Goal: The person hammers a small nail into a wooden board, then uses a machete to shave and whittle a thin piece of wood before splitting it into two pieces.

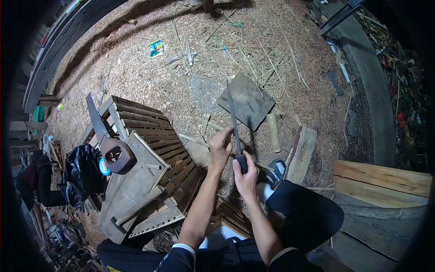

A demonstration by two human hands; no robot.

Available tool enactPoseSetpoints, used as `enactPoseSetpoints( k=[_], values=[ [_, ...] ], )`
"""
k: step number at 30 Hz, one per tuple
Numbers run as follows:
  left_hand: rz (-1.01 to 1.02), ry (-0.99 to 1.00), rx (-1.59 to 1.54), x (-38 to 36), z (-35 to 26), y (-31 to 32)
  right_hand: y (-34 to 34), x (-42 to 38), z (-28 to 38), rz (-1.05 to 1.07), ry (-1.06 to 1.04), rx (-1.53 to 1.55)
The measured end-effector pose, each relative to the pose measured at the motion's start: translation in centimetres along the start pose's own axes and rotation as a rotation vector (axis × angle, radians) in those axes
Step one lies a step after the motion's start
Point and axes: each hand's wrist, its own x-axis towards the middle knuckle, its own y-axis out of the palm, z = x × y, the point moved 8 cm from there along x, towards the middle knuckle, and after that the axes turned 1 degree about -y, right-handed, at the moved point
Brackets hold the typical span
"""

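Presently, a long, thin tool (234, 123) stands out in front of the person's body, above the wood shavings (136, 59) on the ground, its blade pointing forward and slightly left. The right hand (247, 177) holds it by the black handle (242, 164), with the fingers closed around the grip and the thumb along its side. Farther forward, the left hand (220, 146) is at the blade's left side, its fingers bent and the fingertips at the metal; whether they pinch it or only touch it, I cannot tell. Beyond, a dark square board (247, 102) lies flat on the shavings, with a short bamboo piece (273, 131) just beside its near corner. A wood block (301, 154) is near the person's right foot (276, 172). To the left is a slatted wooden crate (149, 131), and a handsaw (115, 154) with a brown handle rests across its top, near a black plastic bag (81, 170). Wooden planks (380, 183) lie at the far right.
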Motion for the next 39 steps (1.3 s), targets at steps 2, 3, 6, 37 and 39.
enactPoseSetpoints(
  k=[2, 3, 6, 37, 39],
  values=[
    [-0.067, 0.034, -0.035, 0.0, 0.2, -0.1, 0.0, 0.0, -0.7, -0.024, 0.028, 0.089],
    [-0.067, 0.033, -0.035, -0.1, 0.4, 0.0, 0.0, 0.0, -0.8, -0.023, 0.028, 0.088],
    [-0.025, 0.028, -0.034, -0.4, 1.1, 0.6, -0.1, -0.1, -0.8, -0.031, 0.003, 0.058],
    [-0.080, 0.030, -0.051, -0.3, 1.0, 0.4, 0.0, -0.2, -0.7, -0.054, -0.025, 0.078],
    [-0.085, 0.043, -0.042, -0.2, 0.9, 0.4, -0.1, -0.2, -0.6, -0.061, -0.019, 0.101]
  ],
)
